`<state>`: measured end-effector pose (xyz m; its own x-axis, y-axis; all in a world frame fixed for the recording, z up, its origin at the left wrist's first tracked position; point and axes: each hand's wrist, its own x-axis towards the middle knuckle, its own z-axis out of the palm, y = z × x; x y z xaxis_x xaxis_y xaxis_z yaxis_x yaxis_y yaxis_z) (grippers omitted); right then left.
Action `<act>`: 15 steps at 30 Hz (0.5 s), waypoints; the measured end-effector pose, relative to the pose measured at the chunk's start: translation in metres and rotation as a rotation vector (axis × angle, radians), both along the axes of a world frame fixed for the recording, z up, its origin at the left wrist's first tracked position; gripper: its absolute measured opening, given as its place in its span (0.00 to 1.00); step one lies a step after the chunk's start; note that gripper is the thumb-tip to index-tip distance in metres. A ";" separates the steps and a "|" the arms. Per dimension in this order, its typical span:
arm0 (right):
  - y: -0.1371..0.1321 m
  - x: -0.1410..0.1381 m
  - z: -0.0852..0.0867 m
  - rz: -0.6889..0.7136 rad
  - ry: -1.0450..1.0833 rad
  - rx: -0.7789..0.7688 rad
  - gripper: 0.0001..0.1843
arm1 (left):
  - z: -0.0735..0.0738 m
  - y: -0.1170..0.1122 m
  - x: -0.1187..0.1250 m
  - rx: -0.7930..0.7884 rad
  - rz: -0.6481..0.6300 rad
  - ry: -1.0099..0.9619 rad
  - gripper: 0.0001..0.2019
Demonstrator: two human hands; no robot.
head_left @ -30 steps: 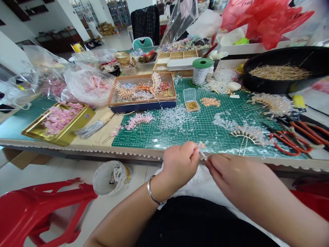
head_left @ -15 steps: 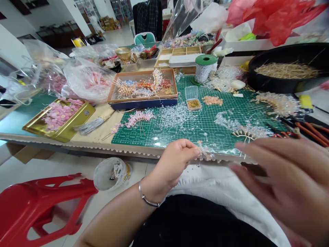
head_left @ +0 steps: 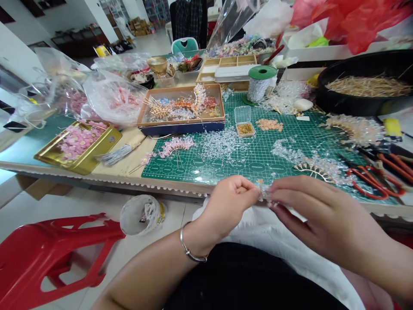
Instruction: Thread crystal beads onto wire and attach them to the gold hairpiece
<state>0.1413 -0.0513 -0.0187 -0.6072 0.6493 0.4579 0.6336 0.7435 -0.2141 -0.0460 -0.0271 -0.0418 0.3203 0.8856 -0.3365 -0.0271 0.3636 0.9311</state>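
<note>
My left hand point(head_left: 227, 206) pinches a small beaded sprig point(head_left: 264, 193) of clear beads with a peach bit at its top, just over the front edge of the table. From the other side the fingertips of my right hand point(head_left: 322, 215) close on the sprig's right end; its finer parts are too small to make out. Beyond them a green cutting mat point(head_left: 174, 174) carries loose clear beads point(head_left: 222, 144), peach pieces point(head_left: 270, 125) and a small clear box point(head_left: 245, 129) of gold beads. A gold comb point(head_left: 312, 170) lies beside my right hand.
Red-handled pliers point(head_left: 371, 183) lie at the right, below a black basin point(head_left: 355, 105). A tan box point(head_left: 180, 125), a gold tin point(head_left: 97, 157) of pink flowers and a wire spool point(head_left: 262, 84) stand farther back. On the floor are a bucket point(head_left: 129, 219) and a red stool point(head_left: 29, 254).
My right hand has come in from the right to the beaded sprig and brought its fingertips onto it. My left hand keeps its pinch, and the view has shifted slightly.
</note>
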 end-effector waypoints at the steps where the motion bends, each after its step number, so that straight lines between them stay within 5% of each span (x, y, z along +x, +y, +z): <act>1: 0.000 0.000 0.000 -0.054 0.082 -0.098 0.04 | -0.001 -0.001 0.001 0.041 -0.009 0.045 0.06; 5: 0.005 -0.001 -0.002 -0.333 0.233 -0.490 0.10 | -0.006 -0.008 0.001 0.272 -0.049 0.283 0.05; 9: 0.010 0.006 -0.009 -0.471 0.260 -0.689 0.16 | -0.005 -0.010 -0.005 0.397 -0.085 0.345 0.05; 11: 0.006 0.009 -0.009 -0.464 0.222 -0.607 0.16 | -0.003 -0.007 -0.009 0.306 -0.090 0.270 0.05; 15: -0.006 0.003 0.003 -0.239 0.136 -0.101 0.15 | 0.004 -0.002 -0.010 0.142 -0.132 0.132 0.05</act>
